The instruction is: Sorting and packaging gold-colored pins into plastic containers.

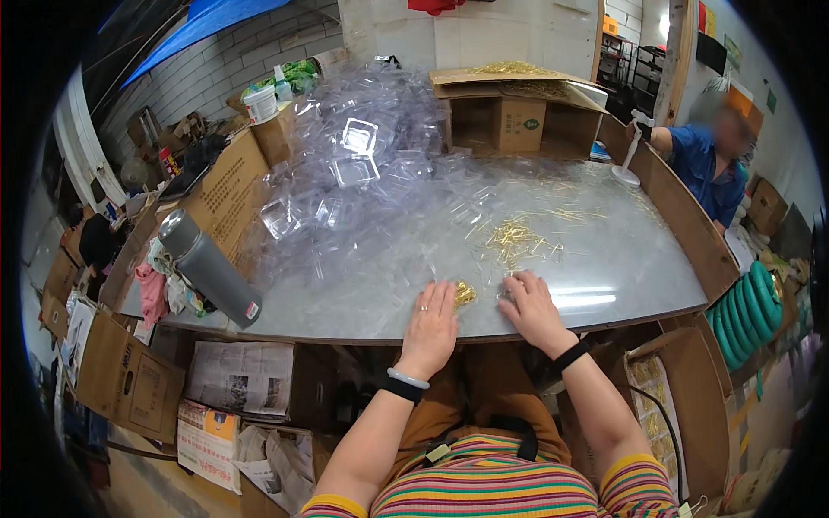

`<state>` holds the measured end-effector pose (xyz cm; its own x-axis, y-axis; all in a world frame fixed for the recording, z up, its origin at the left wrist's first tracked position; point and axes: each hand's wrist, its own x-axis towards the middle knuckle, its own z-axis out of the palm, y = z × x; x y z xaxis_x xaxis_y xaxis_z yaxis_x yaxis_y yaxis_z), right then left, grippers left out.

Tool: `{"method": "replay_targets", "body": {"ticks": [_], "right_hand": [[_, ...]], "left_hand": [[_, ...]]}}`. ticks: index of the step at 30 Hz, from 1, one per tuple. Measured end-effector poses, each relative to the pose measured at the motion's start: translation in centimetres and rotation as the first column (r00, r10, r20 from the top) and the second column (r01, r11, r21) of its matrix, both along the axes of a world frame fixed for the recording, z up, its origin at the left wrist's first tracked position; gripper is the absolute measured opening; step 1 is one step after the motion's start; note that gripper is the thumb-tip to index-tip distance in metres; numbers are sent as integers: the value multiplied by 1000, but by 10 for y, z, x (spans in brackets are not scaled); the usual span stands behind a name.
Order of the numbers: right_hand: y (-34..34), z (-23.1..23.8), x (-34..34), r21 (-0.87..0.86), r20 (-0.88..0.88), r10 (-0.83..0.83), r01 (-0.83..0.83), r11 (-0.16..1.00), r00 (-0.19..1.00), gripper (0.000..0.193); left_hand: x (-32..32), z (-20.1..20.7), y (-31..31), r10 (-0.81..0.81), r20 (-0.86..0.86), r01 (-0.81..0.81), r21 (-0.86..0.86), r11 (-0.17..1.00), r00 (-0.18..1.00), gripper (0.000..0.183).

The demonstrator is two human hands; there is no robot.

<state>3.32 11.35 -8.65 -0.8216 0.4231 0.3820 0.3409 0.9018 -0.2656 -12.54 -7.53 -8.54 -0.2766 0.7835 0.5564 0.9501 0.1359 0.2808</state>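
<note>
My left hand rests flat on the grey table near its front edge, fingers spread, holding nothing. Just right of its fingertips lies a small clump of gold pins. My right hand lies on the table beside that clump, its fingers curled over something small that I cannot make out. Farther back, loose gold pins are scattered over the tabletop. A big heap of clear plastic boxes fills the table's left and middle.
A grey flask lies at the table's left edge. Open cardboard boxes with more gold pins stand at the back. Another person in blue sits at the right. Cartons and newspapers sit under the table.
</note>
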Motion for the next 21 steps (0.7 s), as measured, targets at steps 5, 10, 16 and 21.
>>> {"method": "replay_targets", "body": {"ticks": [5,10,16,21], "right_hand": [[2,17,3,40,26,282,-283,958,959,44],[9,12,2,-133,-97,44,-57,990,994,41],[3,41,14,79,-77,69,-63,995,995,40],[15,23,12,-58,-105,-66,61,996,992,41]], "left_hand": [[1,8,-1,10,86,-8,-30,1000,996,59],[-4,5,2,76,168,-72,-29,997,983,61],[12,35,-8,131,92,-133,5,991,987,57],[32,21,-1,-157,102,149,78,986,982,42]]}}
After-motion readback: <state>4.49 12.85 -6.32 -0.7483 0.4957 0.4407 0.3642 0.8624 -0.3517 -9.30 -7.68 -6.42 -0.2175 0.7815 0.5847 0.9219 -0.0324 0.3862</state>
